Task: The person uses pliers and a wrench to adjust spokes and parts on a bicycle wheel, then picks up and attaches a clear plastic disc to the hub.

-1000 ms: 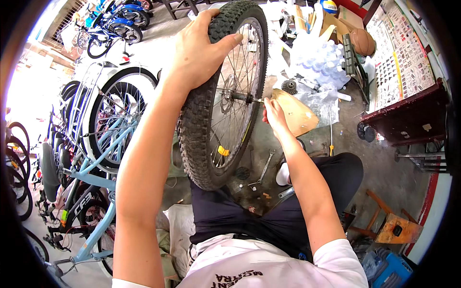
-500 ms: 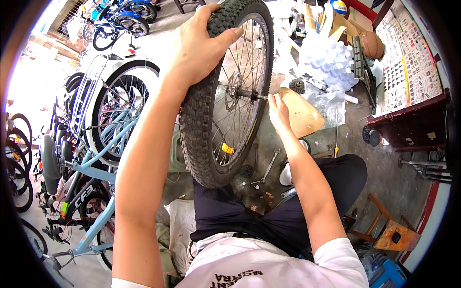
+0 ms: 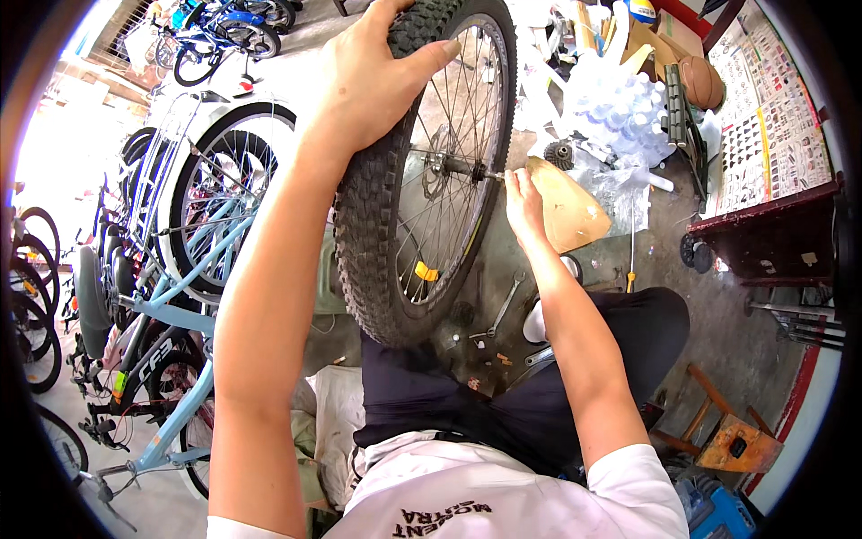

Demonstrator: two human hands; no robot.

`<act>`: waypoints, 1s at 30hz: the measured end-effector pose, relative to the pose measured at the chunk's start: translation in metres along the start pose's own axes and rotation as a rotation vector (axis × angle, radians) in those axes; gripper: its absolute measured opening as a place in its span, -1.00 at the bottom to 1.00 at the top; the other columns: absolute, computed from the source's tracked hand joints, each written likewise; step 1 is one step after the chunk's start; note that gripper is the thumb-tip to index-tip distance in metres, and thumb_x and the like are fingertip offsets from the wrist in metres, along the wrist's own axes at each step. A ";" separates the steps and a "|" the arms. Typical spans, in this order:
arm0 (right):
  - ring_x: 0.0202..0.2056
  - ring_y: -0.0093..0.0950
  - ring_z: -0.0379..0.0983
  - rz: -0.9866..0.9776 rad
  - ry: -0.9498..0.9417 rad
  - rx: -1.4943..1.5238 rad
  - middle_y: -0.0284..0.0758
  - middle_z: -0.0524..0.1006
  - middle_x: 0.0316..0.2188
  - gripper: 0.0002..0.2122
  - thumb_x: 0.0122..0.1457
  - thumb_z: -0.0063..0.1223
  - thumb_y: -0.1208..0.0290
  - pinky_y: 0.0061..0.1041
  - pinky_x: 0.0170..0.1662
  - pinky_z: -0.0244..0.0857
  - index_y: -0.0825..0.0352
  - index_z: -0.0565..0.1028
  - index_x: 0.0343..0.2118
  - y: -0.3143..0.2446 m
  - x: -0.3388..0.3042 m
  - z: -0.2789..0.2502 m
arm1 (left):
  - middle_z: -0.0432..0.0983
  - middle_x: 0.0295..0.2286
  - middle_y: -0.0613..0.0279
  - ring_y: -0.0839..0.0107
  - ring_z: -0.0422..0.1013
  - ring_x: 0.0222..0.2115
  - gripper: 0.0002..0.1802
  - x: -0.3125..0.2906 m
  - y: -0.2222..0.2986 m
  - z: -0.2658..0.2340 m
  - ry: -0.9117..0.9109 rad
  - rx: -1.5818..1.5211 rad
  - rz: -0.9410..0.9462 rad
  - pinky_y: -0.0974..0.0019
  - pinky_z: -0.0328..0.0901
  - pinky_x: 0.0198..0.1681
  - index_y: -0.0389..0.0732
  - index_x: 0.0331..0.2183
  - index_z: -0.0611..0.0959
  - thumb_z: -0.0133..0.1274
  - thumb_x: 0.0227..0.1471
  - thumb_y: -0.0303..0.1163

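Note:
A bicycle wheel [image 3: 366, 235] with a knobby black tyre stands upright in front of me, its lower edge by my thigh. My left hand [image 3: 370, 83] grips the top of the tyre, the thumb laid over toward the rim. At the hub [image 3: 460, 167], my right hand [image 3: 524, 199] has its fingers pinched together on the end of the axle [image 3: 496, 176] that sticks out to the right. The fingertips hide what exactly they hold there. A yellow reflector [image 3: 426, 271] sits among the spokes.
On the floor lie a wrench [image 3: 509, 305], a screwdriver [image 3: 631, 269], a sprocket cassette [image 3: 559, 154] and a brown cardboard piece [image 3: 567, 211]. Bicycles, one with a light blue frame [image 3: 171, 314], crowd the left. A wooden stool [image 3: 738, 442] lies at right.
The wheel's lower part has shifted very slightly, and my right hand has moved a little at the axle end. The left hand keeps its grip on the tyre.

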State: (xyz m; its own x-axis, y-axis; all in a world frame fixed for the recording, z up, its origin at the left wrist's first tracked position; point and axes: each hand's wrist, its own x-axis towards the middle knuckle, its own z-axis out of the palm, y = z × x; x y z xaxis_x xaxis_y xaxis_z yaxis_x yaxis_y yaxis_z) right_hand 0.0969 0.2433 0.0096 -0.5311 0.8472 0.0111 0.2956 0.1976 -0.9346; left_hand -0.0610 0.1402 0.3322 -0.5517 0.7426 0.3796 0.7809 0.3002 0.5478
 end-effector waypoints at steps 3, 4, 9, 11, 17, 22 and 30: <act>-0.29 0.05 0.47 0.028 -0.049 -0.051 0.03 0.50 -0.42 -0.69 0.41 -0.15 0.11 -0.08 -0.23 0.28 0.32 0.42 -0.24 -0.003 0.002 -0.003 | 0.61 -0.17 0.00 0.30 0.55 -0.21 -0.26 -0.001 -0.014 0.006 0.096 0.097 0.135 0.26 0.40 -0.08 -0.23 0.10 0.55 0.32 -0.04 -0.01; -0.28 0.05 0.47 0.009 -0.044 -0.045 0.02 0.51 -0.41 -0.68 0.41 -0.15 0.10 -0.08 -0.23 0.28 0.31 0.42 -0.24 -0.001 0.003 -0.002 | 0.61 -0.17 -0.01 0.29 0.54 -0.19 -0.27 0.000 -0.016 0.008 0.076 0.002 0.119 0.25 0.39 -0.07 -0.26 0.08 0.54 0.33 -0.03 -0.05; -0.20 0.05 0.49 0.179 -0.097 -0.017 0.04 0.55 -0.32 -0.58 0.37 -0.14 -0.04 -0.11 -0.12 0.32 0.32 0.42 -0.21 0.009 0.007 -0.011 | 0.63 -0.22 -0.03 0.24 0.54 -0.21 -0.31 0.005 -0.021 0.019 0.114 -0.017 0.124 0.23 0.39 -0.06 -0.30 0.07 0.53 0.31 -0.03 -0.13; -0.19 -0.03 0.53 0.225 -0.056 -0.040 0.00 0.58 -0.28 -0.54 0.33 -0.09 -0.09 -0.16 -0.06 0.34 0.34 0.44 -0.19 0.016 0.024 -0.030 | 0.62 -0.21 -0.07 0.21 0.55 -0.20 -0.31 0.011 -0.025 0.025 0.109 -0.054 0.124 0.22 0.39 -0.06 -0.30 0.07 0.52 0.30 -0.02 -0.13; -0.46 -0.51 0.47 0.095 -0.255 -0.183 -0.33 0.56 -0.46 -0.65 0.26 0.08 0.07 -0.46 -0.31 0.36 0.32 0.50 -0.19 -0.047 0.084 -0.142 | 0.60 -0.13 -0.16 0.01 0.53 -0.10 -0.25 0.030 -0.021 0.023 0.077 0.163 0.064 0.12 0.36 0.01 -0.22 0.10 0.52 0.21 0.02 0.08; -0.51 -0.59 0.40 -0.006 -0.142 0.126 -0.37 0.54 -0.49 -0.69 0.28 0.03 0.15 -0.55 -0.38 0.30 0.34 0.55 -0.18 -0.100 0.065 -0.211 | 0.61 -0.11 -0.12 0.01 0.54 -0.07 -0.19 0.049 -0.009 0.017 0.001 0.287 -0.099 0.12 0.35 0.02 -0.11 0.14 0.52 0.13 0.00 0.23; -0.46 -0.43 0.49 -0.034 -0.132 -0.262 -0.29 0.57 -0.50 -0.66 0.22 0.11 0.09 -0.42 -0.32 0.34 0.33 0.58 -0.23 -0.061 0.074 -0.216 | 0.57 -0.06 -0.19 -0.03 0.50 -0.01 -0.18 0.071 -0.009 0.030 0.002 0.283 -0.057 0.12 0.31 0.09 -0.20 0.12 0.54 0.13 -0.02 0.20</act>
State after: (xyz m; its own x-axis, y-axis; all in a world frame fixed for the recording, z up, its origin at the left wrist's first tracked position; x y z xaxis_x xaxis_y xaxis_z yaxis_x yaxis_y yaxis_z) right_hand 0.2114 0.4003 0.1442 -0.6376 0.7701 -0.0215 0.4621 0.3599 -0.8105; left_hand -0.0982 0.2079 0.3320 -0.5974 0.7189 0.3555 0.7992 0.4966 0.3386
